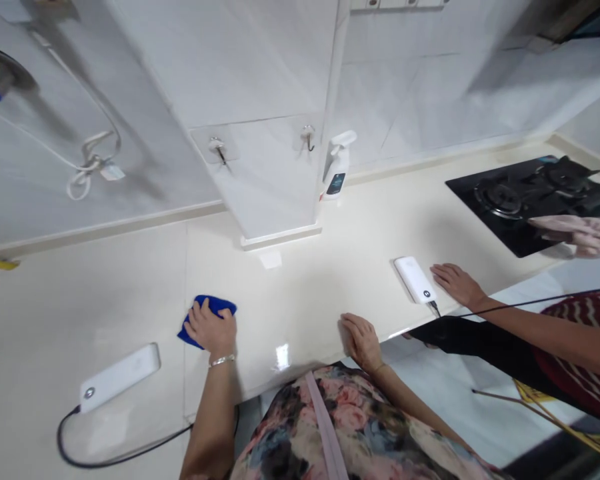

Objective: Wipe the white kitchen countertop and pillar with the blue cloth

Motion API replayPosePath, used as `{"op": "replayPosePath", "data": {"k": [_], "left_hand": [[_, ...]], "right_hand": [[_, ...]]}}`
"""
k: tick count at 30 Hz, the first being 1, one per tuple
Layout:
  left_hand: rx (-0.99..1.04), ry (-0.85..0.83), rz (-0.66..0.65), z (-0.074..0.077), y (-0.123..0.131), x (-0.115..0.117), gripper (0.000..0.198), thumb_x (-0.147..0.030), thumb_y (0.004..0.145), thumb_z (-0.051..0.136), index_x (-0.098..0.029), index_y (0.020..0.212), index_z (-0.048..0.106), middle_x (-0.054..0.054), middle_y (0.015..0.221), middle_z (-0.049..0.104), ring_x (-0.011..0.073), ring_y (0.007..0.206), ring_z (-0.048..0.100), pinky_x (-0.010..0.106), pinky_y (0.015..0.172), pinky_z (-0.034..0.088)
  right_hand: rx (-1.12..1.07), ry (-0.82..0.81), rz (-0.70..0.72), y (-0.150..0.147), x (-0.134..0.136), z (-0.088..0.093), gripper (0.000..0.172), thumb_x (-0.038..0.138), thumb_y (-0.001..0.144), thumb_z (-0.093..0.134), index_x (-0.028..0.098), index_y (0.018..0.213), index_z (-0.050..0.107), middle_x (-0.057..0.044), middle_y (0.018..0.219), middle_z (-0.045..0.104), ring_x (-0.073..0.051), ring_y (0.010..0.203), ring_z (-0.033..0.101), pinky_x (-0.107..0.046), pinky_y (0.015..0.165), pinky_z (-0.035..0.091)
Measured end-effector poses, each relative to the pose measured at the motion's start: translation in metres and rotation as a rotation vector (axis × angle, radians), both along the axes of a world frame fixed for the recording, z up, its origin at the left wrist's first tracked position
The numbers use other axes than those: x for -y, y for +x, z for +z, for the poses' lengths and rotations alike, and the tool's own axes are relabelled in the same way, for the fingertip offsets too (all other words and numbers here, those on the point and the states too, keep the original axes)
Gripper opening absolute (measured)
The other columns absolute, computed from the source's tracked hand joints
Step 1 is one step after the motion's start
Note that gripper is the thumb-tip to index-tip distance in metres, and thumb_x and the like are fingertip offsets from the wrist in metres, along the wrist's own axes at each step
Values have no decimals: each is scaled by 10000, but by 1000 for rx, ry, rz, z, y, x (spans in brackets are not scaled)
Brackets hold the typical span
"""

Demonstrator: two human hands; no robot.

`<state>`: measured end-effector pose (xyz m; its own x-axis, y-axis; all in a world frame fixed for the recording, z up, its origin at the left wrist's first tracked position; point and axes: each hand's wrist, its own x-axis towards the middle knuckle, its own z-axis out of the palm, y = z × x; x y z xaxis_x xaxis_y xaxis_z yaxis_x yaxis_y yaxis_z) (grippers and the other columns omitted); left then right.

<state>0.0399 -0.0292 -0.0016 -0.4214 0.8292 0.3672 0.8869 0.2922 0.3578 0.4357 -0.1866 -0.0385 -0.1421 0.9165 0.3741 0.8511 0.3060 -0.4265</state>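
Note:
My left hand (210, 327), with a metal bracelet on the wrist, presses on a folded blue cloth (206, 320) lying on the cream countertop (300, 287). My right hand (363, 341) rests open at the counter's front edge, holding nothing. The nearest object to it is a white power bank (414, 280) with a cable plugged in. Another person's hand (457, 285) lies flat on the counter just beyond that power bank. A second white power bank (119, 377) lies on the counter to my left, its dark cable looping off the edge.
A white spray bottle (337, 167) stands against a tiled pillar (265, 133) carrying two wall hooks. A black gas hob (510, 200) is set in the counter at right, with a pink cloth or glove (575, 233) at its edge. A striped red garment (580, 347) shows at lower right.

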Motion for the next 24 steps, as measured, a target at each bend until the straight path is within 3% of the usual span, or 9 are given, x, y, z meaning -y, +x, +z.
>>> {"op": "replayPosePath", "data": {"k": [8, 12, 17, 24], "left_hand": [[9, -69, -34, 8, 23, -77, 636, -245, 846, 492, -88, 1461, 525, 230, 1606, 456, 384, 1522, 356, 656, 1251, 218], [-6, -64, -140, 7, 48, -99, 629, -258, 866, 505, -56, 1461, 533, 233, 1610, 454, 379, 1528, 352, 623, 1267, 214], [21, -78, -391, 3, 102, -89, 634, -242, 874, 510, -59, 1481, 524, 229, 1628, 434, 374, 1548, 322, 623, 1283, 179], [73, -136, -760, -1, 180, -44, 627, -228, 882, 517, -107, 1497, 527, 189, 1649, 424, 360, 1570, 308, 612, 1300, 178]], "right_hand": [[41, -49, -50, -10, -3, -1, 597, 130, 825, 494, 191, 1418, 541, -136, 1420, 604, -283, 1335, 509, -481, 1116, 402], [46, -35, -53, -10, -6, 0, 576, 135, 825, 490, 190, 1397, 544, -135, 1401, 609, -281, 1321, 506, -471, 1102, 400], [72, -16, -49, -10, -10, 1, 523, 162, 857, 488, 175, 1376, 549, -141, 1377, 622, -274, 1304, 512, -459, 1083, 412], [76, -36, -65, -9, -13, 3, 527, 149, 844, 515, 182, 1368, 565, -135, 1380, 633, -270, 1302, 518, -456, 1089, 422]]}}
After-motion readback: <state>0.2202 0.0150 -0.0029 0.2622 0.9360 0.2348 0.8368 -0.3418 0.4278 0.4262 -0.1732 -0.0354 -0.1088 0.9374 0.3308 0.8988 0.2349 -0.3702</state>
